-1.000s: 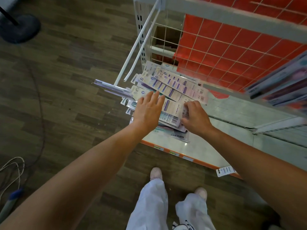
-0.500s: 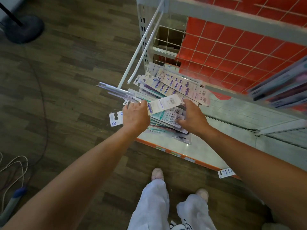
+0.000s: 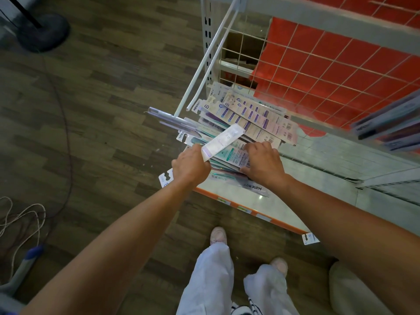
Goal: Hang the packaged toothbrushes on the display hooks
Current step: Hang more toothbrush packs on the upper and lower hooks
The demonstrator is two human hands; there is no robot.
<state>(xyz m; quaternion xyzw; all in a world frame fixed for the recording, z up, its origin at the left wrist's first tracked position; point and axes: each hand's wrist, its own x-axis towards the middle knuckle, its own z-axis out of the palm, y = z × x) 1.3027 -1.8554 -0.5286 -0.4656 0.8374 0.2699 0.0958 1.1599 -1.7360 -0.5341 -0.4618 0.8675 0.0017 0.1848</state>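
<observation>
The left hand [image 3: 191, 165] gripped one packaged toothbrush [image 3: 221, 144] above the pile [image 3: 256, 119], which lay on the shelf [image 3: 229, 194] under the display hook [image 3: 203, 62]. The right hand [image 3: 264, 163] clasped packs in this pile with bent fingers.

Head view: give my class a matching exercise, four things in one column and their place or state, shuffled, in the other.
Things
1. left hand
2. right hand
3. display hook
4. round black base

Places or states
A. holds the pile of packs on the shelf
B. stands on the wooden floor
C. grips one toothbrush pack
D. juts out from the white rack

Pairs: 1-C, 2-A, 3-D, 4-B
</observation>
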